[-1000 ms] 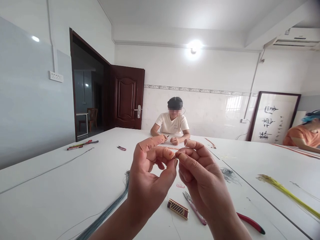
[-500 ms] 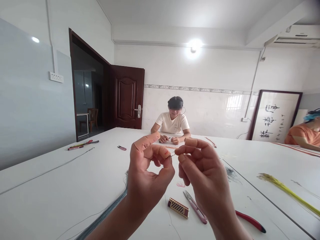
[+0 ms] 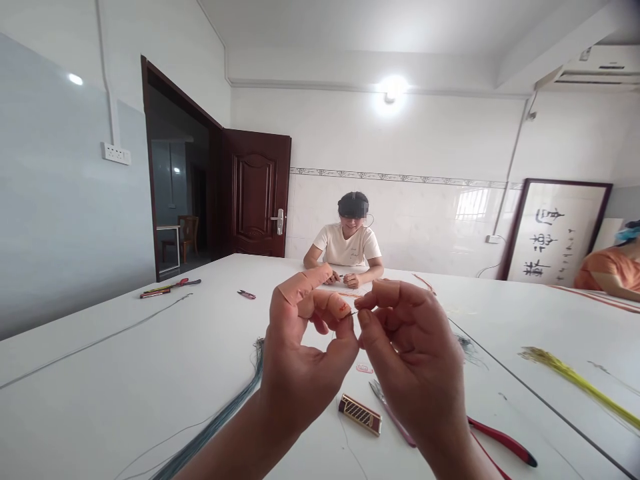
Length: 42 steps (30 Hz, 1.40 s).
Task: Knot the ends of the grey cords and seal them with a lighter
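Both hands are raised over the white table, fingertips close together. My left hand pinches a thin dark thread between thumb and index finger; tape wraps its fingers, with red marks on one. The thumb and index finger of my right hand close on the other end of this short thread. Below them lie a patterned lighter and small snips, partly hidden by my right wrist. A bundle of blue-grey threads runs beside my left forearm.
Red-handled pliers lie at the right, beyond them a yellow thread bundle. Far left are scissors and small snips. A person sits across the table; another person is at the far right.
My fingertips have come closer together, and the curved bit of thread between them now looks shorter and straighter. The view has shifted slightly.
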Each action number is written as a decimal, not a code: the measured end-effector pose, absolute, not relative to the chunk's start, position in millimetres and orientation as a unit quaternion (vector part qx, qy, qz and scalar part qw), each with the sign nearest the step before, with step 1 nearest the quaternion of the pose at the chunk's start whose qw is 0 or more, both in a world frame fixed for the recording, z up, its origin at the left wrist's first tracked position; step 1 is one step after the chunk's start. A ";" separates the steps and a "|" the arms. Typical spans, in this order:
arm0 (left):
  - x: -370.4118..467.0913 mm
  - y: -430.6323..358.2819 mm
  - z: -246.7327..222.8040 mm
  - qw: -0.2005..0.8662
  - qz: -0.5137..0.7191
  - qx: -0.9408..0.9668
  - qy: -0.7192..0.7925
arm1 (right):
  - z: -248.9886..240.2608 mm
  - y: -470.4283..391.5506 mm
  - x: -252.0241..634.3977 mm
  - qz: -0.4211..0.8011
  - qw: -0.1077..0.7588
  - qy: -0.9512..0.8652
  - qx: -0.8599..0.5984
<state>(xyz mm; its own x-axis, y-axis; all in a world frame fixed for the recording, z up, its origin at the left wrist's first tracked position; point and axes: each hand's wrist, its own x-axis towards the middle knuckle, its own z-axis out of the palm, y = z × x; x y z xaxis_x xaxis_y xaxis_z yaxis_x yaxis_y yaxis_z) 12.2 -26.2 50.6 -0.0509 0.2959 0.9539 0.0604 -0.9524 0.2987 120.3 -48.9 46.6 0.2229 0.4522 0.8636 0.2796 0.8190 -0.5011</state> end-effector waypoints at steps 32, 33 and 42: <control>10.3 -23.1 52.1 0.027 0.708 0.696 0.117 | 51.1 -50.3 120.2 0.010 0.715 -0.629 -0.306; 10.4 -23.0 52.2 0.027 0.708 0.696 0.116 | 50.7 -49.7 120.0 0.011 0.714 -0.632 -0.301; 10.6 -22.1 52.9 0.030 0.705 0.700 0.112 | 50.5 -50.6 118.4 0.027 0.710 -0.639 -0.297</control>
<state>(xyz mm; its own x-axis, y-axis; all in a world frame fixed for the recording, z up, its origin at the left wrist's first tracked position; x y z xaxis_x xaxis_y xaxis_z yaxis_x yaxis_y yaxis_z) 10.6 -22.1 52.9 -0.0189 0.1990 0.9798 0.1141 -0.9732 0.1998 118.4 -50.6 50.5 0.1830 0.4175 0.8901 0.3400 0.8226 -0.4558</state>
